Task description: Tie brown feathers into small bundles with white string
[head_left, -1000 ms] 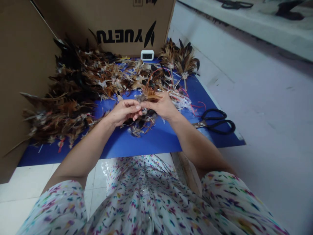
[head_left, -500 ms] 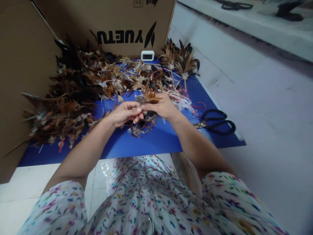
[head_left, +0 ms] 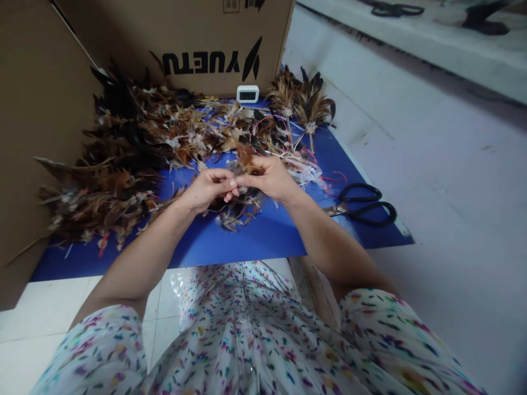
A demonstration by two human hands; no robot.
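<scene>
Both hands meet fingertip to fingertip over the front of the blue board (head_left: 284, 236). My right hand (head_left: 269, 178) is closed on a small tuft of brown feathers (head_left: 246, 156), which sticks up past its fingers. Against its thumb, my left hand (head_left: 212, 189) pinches at the tuft's lower end; whatever lies between those fingertips is too small to make out. Loose greyish feathers (head_left: 233, 219) lie on the board just below the hands. White plastic strips (head_left: 304, 167) and a red string (head_left: 269, 117) lie beyond my right hand.
Black-handled scissors (head_left: 362, 206) lie at the right edge. A big heap of feathers (head_left: 119, 159) covers the left and back. Two feather bunches on sticks (head_left: 307, 104) rest at the back right. A small white digital clock (head_left: 247, 94) stands before a cardboard box (head_left: 197, 27).
The feather tuft in my right hand has turned more upright and slightly left. My left fingers have drawn in a little at the pinch. The things around have stayed put.
</scene>
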